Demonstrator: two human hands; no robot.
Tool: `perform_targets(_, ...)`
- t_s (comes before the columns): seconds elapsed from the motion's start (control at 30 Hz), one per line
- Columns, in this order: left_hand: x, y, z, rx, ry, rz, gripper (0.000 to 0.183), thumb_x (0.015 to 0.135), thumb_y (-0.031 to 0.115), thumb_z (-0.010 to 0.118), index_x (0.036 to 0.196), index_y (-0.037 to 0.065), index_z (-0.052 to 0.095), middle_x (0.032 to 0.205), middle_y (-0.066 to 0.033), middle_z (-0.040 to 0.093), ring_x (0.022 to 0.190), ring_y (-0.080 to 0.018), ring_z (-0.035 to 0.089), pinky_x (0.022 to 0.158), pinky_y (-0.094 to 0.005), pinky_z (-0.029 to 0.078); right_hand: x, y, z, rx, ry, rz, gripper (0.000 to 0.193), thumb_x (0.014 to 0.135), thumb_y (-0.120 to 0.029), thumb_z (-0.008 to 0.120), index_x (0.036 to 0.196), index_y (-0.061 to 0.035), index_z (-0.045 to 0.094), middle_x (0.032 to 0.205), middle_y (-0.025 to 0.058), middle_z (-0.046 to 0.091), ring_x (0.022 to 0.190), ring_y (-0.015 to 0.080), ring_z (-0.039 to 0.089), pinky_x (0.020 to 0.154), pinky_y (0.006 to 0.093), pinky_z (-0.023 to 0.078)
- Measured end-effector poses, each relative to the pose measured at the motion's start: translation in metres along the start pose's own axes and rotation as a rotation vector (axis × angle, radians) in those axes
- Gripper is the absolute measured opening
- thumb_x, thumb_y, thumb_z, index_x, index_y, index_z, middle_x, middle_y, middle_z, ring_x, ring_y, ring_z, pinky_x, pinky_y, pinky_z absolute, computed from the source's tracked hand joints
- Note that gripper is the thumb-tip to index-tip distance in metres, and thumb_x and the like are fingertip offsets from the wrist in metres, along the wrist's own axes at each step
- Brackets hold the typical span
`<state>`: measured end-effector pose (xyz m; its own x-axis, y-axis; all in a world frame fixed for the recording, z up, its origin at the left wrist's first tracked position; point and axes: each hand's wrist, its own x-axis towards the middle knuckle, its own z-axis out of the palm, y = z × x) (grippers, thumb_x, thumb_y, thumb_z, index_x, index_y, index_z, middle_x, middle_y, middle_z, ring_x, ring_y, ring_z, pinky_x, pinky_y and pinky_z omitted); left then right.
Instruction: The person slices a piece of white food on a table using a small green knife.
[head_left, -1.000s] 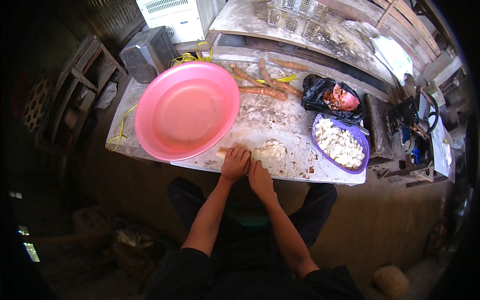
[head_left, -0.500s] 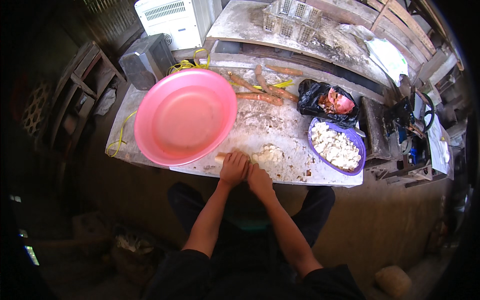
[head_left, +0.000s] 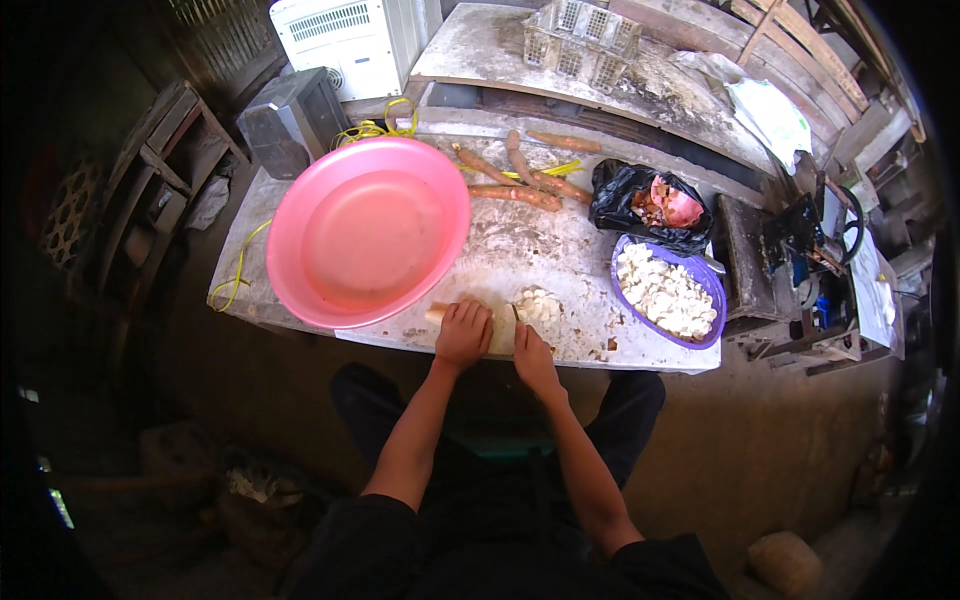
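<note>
My left hand (head_left: 463, 335) is closed around a peeled pale root (head_left: 503, 328), seemingly cassava, lying near the table's front edge. One end of the root sticks out to the left of my fingers. In my right hand (head_left: 535, 358) is a knife, its thin dark blade (head_left: 516, 312) upright at the root's right end. The handle is mostly hidden by my fingers. Just beyond the blade lies a small heap of white slices (head_left: 540, 304). Further right, a purple basin (head_left: 717, 318) holds many more white slices (head_left: 665, 290).
A large pink basin (head_left: 288, 250) stands on the left of the table (head_left: 570, 250). Behind are several unpeeled roots (head_left: 515, 197) and yellow strapping (head_left: 365, 130). A black plastic bag (head_left: 615, 195) with scraps sits behind the purple basin. A plastic crate (head_left: 580, 45) rests on the back bench.
My right hand has moved a little right, away from my left hand, and the knife blade now shows between root and slices. The left hand still grips the root.
</note>
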<state>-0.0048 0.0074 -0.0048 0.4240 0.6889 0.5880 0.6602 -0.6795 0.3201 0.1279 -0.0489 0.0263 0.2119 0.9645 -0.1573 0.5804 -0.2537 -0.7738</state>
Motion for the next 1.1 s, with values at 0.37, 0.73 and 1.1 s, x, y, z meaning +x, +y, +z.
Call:
perform_targets(0.37,-0.002,0.002,-0.003,-0.007,-0.039,-0.025,0.013,0.071,0.014,0.051,0.080,0.004,0.049,0.078,-0.0099,0.048,0.079,-0.0244,0.048,0.071,-0.0350,0.037,-0.013,-0.026,0.015,-0.145,-0.132,0.091,0.035,0.089,-0.032,0.028,0.087,-0.0007,0.043,0.075,0.0302,0.054,0.072,0.0467,0.053,0.065,0.0527,0.041)
perform_targets(0.73,-0.004,0.005,-0.003,-0.008,-0.022,0.003,0.017,0.068,0.018,0.053,0.078,0.005,0.047,0.075,-0.0098,0.047,0.075,-0.0242,0.047,0.069,-0.0347,0.037,-0.014,-0.030,0.017,-0.170,-0.133,0.109,0.034,0.089,-0.032,0.027,0.088,-0.0010,0.041,0.076,0.0298,0.054,0.073,0.0460,0.053,0.065,0.0525,0.041)
perform_targets(1.1,0.000,0.001,-0.001,0.036,-0.068,0.029,0.022,0.069,0.020,0.055,0.082,0.003,0.050,0.078,-0.0101,0.047,0.079,-0.0251,0.047,0.072,-0.0365,0.036,0.002,-0.021,0.023,-0.274,-0.147,0.104,0.035,0.088,-0.032,0.027,0.088,-0.0010,0.044,0.081,0.0278,0.055,0.076,0.0424,0.055,0.068,0.0492,0.043)
